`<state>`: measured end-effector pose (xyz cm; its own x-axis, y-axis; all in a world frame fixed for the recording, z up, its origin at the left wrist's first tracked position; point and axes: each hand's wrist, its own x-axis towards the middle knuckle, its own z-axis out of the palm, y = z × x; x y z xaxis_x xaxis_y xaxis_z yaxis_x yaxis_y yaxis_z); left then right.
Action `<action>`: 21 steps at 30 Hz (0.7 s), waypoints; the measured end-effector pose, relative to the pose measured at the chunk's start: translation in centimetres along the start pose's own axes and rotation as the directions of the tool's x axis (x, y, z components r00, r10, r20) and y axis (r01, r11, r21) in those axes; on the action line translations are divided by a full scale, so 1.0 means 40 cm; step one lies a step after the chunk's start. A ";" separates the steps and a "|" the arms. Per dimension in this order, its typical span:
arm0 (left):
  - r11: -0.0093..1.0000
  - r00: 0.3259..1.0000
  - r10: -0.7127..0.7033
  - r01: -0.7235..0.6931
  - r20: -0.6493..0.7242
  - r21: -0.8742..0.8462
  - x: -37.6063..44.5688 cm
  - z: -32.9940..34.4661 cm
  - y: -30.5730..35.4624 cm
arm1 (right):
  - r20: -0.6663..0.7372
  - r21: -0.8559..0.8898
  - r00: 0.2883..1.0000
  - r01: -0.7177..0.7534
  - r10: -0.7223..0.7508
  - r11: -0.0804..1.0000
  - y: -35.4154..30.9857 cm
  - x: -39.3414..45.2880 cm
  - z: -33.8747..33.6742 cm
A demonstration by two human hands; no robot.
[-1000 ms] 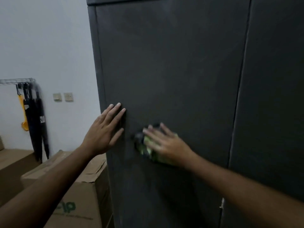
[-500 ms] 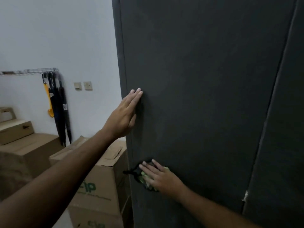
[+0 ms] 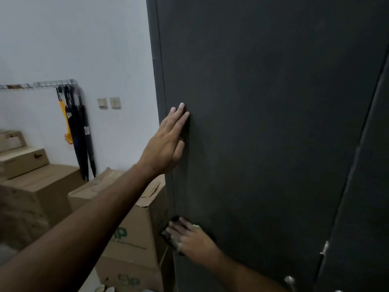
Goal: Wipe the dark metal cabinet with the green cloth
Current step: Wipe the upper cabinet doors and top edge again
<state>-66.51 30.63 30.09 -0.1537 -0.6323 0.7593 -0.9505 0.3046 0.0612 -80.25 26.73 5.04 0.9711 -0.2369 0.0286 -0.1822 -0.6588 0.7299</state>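
The dark metal cabinet [image 3: 273, 123] fills the right side of the view, its left door facing me. My left hand [image 3: 166, 144] lies flat against that door near its left edge, fingers straight and pointing up. Lower down, my right hand [image 3: 193, 241] presses the green cloth [image 3: 171, 239] against the door close to the same edge. Straight fingers cover most of the cloth; only a dark corner and a bit of green show around them.
Cardboard boxes [image 3: 130, 228] stand stacked just left of the cabinet, with more boxes [image 3: 37, 182] further left. Umbrellas [image 3: 77, 131] hang from a wire rack on the white wall. A metal door handle [image 3: 289, 280] shows at the bottom right.
My right hand has slid the cloth down the door and toward its left edge. My left hand stays flat on the door. The view has shifted so the cabinet sits further right.
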 end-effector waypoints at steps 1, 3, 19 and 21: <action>1.000 1.000 0.004 -0.004 0.011 0.003 -0.001 0.004 -0.003 | 0.009 0.013 1.000 0.025 -0.025 1.000 -0.010 -0.027 0.024; 1.000 1.000 -0.002 0.001 0.022 0.029 -0.003 0.009 -0.006 | -0.052 -0.003 0.999 0.010 -0.010 1.000 0.016 -0.072 0.037; 0.990 0.957 -0.101 0.123 -0.272 0.066 0.106 -0.032 0.083 | -0.623 0.204 0.450 -0.695 0.639 0.689 0.821 -0.302 -0.466; 0.990 0.949 -0.095 0.121 -0.302 0.068 0.150 -0.049 0.097 | -0.595 0.320 0.304 -0.759 0.744 0.567 0.919 -0.284 -0.560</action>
<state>-70.60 29.42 36.15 0.0259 -0.4141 0.9099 -0.9783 0.1768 0.1083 -94.52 21.19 46.85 0.2517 -0.1371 0.9581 -0.8898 -0.4221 0.1734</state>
